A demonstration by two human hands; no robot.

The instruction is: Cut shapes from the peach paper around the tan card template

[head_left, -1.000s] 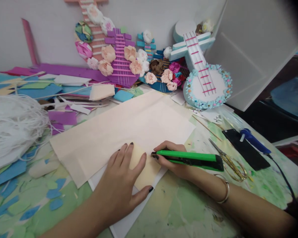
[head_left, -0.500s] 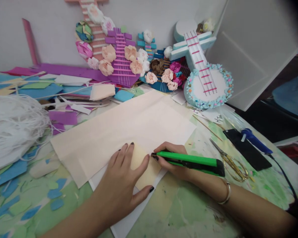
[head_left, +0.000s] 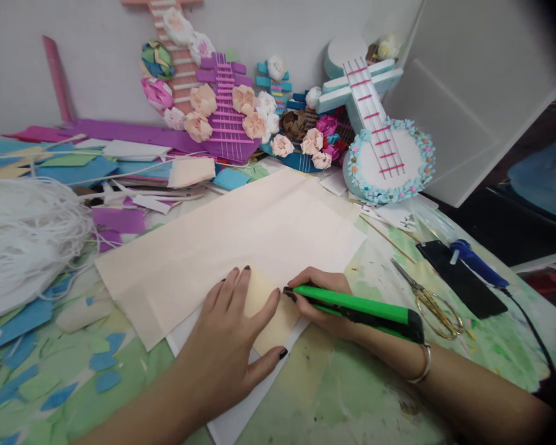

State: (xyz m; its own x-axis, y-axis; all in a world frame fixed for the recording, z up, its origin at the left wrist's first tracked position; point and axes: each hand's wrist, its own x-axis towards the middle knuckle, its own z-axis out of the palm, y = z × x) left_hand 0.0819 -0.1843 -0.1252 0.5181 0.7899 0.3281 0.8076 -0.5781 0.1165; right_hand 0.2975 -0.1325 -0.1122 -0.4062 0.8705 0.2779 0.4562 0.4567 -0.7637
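My left hand lies flat, fingers spread, on a small pale yellow piece of paper. Under that piece are a white sheet and a large cream sheet. In my right hand is a green utility knife with a black end, gripped near its front. Its tip is at the right edge of the yellow piece, close to my left index finger. Whether the blade is out I cannot tell; my fingers cover that part.
Gold-handled scissors, a black slab and a blue glue gun with a cord lie at right. White string is heaped at left near paper scraps. Decorated paper instruments stand along the back wall.
The rear end of the utility knife has swung slightly down and to the right. My left hand and the sheets have stayed in place.
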